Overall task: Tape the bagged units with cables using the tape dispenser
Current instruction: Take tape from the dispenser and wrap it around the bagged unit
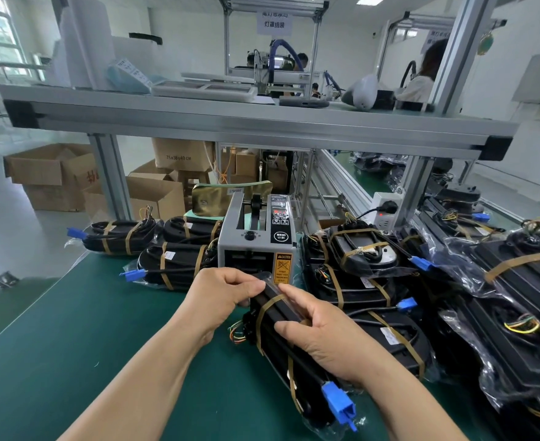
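Most neighbouring units (173, 265) on the desk (87, 329) looked taped already; left hand (227, 296) grip pinched the top of the bagged unit (300, 386) by the tape dispenser (256, 237), right hand (329, 342) grip clasped its side.

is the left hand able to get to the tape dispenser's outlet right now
Probably yes: the left hand is just in front of the outlet of the tape dispenser with nothing between them, though it is pinching the top end of the bagged unit and would need to let go first.

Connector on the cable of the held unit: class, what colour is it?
The connector is blue, shown best in the head view.
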`<action>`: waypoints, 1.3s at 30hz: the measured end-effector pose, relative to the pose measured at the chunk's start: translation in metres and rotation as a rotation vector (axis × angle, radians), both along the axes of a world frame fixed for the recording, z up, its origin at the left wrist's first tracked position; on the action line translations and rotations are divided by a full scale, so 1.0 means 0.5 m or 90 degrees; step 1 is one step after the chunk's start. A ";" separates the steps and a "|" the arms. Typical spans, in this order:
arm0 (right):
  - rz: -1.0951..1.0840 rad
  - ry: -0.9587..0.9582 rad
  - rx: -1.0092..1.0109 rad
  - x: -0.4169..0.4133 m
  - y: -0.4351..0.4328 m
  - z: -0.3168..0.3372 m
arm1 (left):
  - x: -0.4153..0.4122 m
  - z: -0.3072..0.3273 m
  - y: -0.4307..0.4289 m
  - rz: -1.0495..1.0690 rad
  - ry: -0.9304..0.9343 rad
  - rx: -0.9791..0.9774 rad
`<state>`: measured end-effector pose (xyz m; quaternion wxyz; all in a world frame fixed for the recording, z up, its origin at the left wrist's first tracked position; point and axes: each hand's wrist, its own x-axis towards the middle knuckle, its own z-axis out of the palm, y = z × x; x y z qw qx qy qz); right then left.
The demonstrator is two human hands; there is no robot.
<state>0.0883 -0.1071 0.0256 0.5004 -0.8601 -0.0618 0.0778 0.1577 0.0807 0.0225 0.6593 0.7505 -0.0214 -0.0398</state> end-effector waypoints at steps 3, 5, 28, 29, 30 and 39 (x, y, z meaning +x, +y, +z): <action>0.003 0.014 -0.032 -0.001 0.000 0.009 | 0.000 -0.004 0.002 0.006 0.018 -0.026; 0.015 0.038 -0.111 0.005 0.004 0.033 | -0.005 -0.007 0.000 0.016 0.030 -0.042; -0.020 -0.115 0.358 -0.053 -0.033 0.023 | -0.130 0.069 -0.011 0.069 -0.192 0.008; -0.031 -0.118 0.368 -0.061 -0.032 0.011 | -0.133 0.065 -0.016 0.063 -0.187 0.021; -0.038 -0.122 0.373 -0.068 -0.031 0.002 | -0.136 0.061 -0.021 0.058 -0.181 0.031; -0.065 -0.120 0.349 -0.085 -0.033 0.017 | -0.138 0.066 -0.013 0.010 -0.270 0.104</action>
